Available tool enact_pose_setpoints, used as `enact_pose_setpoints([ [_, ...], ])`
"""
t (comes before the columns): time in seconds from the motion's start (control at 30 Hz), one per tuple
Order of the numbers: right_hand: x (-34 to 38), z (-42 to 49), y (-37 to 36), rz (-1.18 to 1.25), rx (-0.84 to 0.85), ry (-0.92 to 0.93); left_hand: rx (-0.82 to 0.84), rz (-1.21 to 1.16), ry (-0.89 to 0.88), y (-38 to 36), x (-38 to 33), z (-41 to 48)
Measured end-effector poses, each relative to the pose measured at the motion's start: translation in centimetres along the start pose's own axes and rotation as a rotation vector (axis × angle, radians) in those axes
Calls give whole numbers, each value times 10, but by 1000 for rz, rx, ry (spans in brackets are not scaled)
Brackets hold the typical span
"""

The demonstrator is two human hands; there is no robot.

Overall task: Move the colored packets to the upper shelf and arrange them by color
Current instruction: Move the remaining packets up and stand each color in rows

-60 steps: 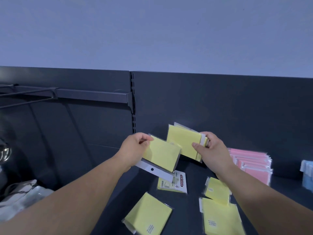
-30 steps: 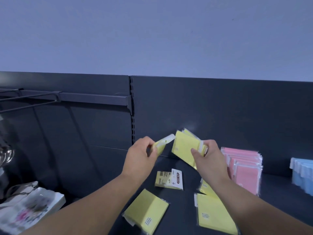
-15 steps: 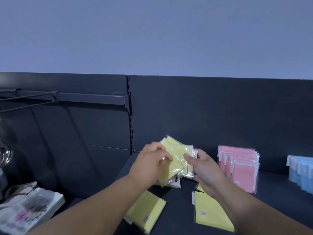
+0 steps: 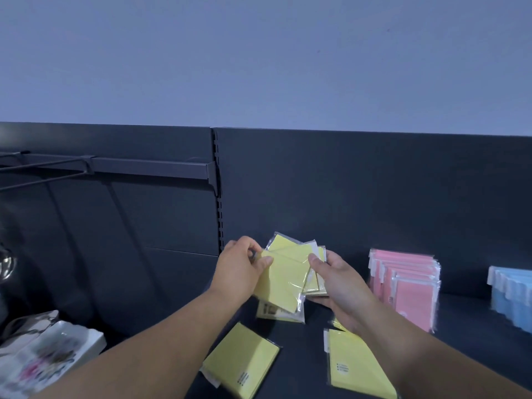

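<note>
Two colours look sorted: pink packets point(image 4: 408, 286) and blue packets point(image 4: 512, 295) stand in rows on the shelf point(image 4: 475, 341). Yellow is unfinished. A fanned yellow stack point(image 4: 285, 280) is held above the shelf, the left hand point(image 4: 239, 272) pinching its front packet, the right hand point(image 4: 342, 289) with its grip closed round the rest. At least three loose yellows point(image 4: 241, 367) lie flat below, yet to be gathered.
</note>
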State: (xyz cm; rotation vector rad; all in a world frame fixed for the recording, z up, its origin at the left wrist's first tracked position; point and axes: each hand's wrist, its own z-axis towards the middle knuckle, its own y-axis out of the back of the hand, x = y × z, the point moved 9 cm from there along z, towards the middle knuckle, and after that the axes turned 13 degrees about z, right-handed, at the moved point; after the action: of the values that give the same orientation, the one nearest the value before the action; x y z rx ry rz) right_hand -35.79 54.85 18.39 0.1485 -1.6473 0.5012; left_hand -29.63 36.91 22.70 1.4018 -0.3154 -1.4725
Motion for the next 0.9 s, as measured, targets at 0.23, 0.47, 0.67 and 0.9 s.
enact_pose_setpoints([
  [0.23,7,4,-12,-14,-8,3,203,-218,199,-24,15,9],
  [0.47,29,17,-36,-298,136,141,67,-376,192,-13,22,23],
  [0.67,33,38,-31,-663,57,240,72,-319,29,-15,25,28],
  [0.9,-1,50,-22,-723,55,168,169,-275,15,-43,43,25],
])
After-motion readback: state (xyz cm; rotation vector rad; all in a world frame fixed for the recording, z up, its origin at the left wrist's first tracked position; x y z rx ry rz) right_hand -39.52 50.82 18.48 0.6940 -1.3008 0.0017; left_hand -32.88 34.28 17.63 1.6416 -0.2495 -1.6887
